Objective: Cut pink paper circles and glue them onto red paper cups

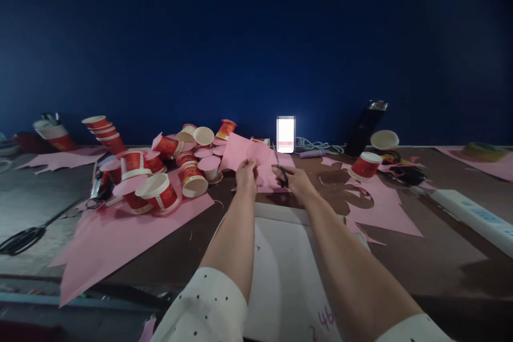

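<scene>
At frame centre, the left hand (247,175) pinches pink paper (259,153); the right hand (296,179), grip curled, holds black-handled scissors (284,176).

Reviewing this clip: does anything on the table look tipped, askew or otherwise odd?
Yes. At left, several red paper cups lie on their sides in a jumble, unlike the nested stack nearby. A large pink sheet also hangs over the front edge of the table.
</scene>
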The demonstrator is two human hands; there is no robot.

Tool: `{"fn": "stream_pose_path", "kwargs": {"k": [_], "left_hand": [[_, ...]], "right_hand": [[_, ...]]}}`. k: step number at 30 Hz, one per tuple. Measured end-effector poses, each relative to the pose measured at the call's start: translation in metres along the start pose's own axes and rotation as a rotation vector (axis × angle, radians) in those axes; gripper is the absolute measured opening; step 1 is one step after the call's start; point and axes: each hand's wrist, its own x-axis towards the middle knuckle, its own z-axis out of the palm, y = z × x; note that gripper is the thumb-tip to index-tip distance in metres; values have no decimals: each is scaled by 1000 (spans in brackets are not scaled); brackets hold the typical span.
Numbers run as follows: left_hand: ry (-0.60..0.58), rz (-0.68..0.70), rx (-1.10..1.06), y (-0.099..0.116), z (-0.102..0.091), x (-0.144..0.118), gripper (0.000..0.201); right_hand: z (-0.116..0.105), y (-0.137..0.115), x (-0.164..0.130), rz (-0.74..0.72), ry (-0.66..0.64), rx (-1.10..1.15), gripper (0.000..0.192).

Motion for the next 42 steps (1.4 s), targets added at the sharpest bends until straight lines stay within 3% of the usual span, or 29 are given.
{"fn": "stream_pose_path", "kwargs": {"k": [7,20,42], "left_hand": [[10,27,19,0,1,3,27],[-15,104,81,-5,-2,10,27],[-40,118,87,-4,-1,7,27]], "right_hand": [[0,-5,-6,-47,-91,-3,55],[1,-8,-8,-26,-64,10,52],[0,-4,-4,-49,-36,6,49]]}}
